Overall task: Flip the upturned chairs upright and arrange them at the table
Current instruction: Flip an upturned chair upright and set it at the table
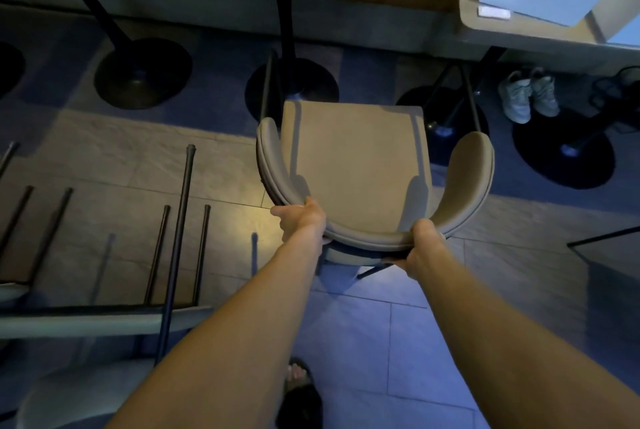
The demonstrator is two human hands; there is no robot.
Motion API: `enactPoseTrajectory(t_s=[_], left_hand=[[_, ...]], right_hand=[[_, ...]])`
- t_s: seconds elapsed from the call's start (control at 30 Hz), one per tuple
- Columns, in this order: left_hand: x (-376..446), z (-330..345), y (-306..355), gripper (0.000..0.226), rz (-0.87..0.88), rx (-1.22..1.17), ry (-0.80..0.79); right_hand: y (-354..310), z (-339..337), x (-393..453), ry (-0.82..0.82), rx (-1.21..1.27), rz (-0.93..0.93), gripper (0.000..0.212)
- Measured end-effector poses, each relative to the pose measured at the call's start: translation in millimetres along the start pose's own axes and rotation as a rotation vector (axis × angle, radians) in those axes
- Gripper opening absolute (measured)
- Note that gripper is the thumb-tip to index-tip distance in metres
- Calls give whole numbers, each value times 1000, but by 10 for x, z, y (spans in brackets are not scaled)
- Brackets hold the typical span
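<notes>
Left hand [300,220] and right hand [423,245] grasp the upright beige curved-back upholstered chair [353,158]; its legs risk striking the black round table base [298,89] when pushed in.

Bare forearms, no sleeves; dark open-toed sandal [300,397] on foot.

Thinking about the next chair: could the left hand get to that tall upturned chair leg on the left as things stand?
Probably not yet. The left hand is gripping the upright chair by its backrest, as is the right hand. The way to the upturned chair leg looks open, once it lets go.
</notes>
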State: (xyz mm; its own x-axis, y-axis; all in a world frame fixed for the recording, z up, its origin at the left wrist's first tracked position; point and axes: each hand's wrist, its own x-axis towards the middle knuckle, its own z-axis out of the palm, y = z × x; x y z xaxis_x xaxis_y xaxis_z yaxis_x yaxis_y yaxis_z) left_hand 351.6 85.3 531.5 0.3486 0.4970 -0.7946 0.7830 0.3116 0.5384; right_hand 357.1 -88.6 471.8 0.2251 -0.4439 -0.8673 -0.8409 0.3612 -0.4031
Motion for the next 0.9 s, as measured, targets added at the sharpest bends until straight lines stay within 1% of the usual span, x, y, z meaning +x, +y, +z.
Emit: enactPoseTrajectory(t_s=[0.17, 0.23, 0.3, 0.33, 0.37, 0.4, 0.47, 0.5, 0.53, 0.57, 0.6, 0.67, 0.7, 0.73, 0.77, 0.83, 0.9], left_hand=[[-25, -12, 17, 46, -26, -35, -20], [-18, -20, 19, 49, -43, -80, -37], [-42, -53, 39, 53, -78, -109, -72], [-43, -83, 59, 55, -100, -99, -105], [-44, -144, 77, 58, -123, -80, -161], [-39, -238, 90, 61, -148, -46, -241], [-43, -504, 109, 65, -178, 78, -426], [-32, -644, 122, 62, -165, 139, -488], [8, -796, 114, 59, -143, 192, -518], [47, -955, 102, 55, -114, 223, -539], [81, -1112, 106, 50, -82, 238, -554], [166, -1435, 116, 34, -41, 206, -549], [204, -1615, 120, 26, -28, 179, -543], [257, -1803, 108, 24, -15, 162, -527], [324, -2007, 83, 24, -12, 141, -510], [515, -2464, -28, 24, -31, 100, -471], [742, -2963, -215, 25, -61, 80, -428]], right_hand=[[-5, 7, 29, 21, 29, -4, 41], [-16, 8, 24, 12, 35, 0, 35], [-40, -3, -9, 2, 32, -2, 32], [-43, -14, -48, -6, 44, -2, 35], [-32, -22, -88, -14, 67, 0, 41], [12, -26, -161, -14, 92, 7, 53], [183, 24, -337, -1, 189, 40, 85], [300, 75, -445, 27, 288, 54, 93], [461, 161, -540, 66, 376, 76, 95], [640, 276, -666, 77, 434, 111, 89], [812, 418, -835, 10, 435, 143, 76], [1144, 740, -1181, -251, 331, 161, 41], [1289, 901, -1370, -352, 254, 153, 28], [1441, 1050, -1570, -426, 167, 139, 22], [1597, 1203, -1733, -486, 82, 111, 19], [1957, 1499, -1980, -566, -74, 49, 22], [2346, 1772, -2180, -614, -189, 32, 23]])
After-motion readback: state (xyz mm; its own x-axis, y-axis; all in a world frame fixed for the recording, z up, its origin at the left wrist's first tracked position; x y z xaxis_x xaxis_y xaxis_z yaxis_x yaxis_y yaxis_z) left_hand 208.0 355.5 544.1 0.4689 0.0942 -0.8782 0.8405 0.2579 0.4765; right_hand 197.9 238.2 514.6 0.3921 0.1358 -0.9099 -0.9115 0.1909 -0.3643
